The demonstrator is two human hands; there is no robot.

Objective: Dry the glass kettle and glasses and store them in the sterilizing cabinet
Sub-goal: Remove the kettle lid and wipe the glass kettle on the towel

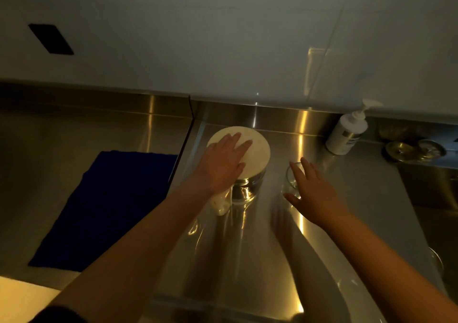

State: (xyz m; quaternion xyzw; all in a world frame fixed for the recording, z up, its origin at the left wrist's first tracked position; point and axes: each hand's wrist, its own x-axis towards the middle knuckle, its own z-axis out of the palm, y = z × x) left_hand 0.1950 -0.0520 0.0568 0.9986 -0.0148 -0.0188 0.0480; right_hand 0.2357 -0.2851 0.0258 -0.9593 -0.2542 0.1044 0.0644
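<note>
Nearest, our right hand (313, 191) hovers with fingers spread and loose over a clear glass (292, 177), hiding most of it. Our left hand (223, 162) lies flat on the pale lid (257, 146) of the glass kettle (244, 189), standing on the steel counter (247, 248); its handle is partly covered.
</note>
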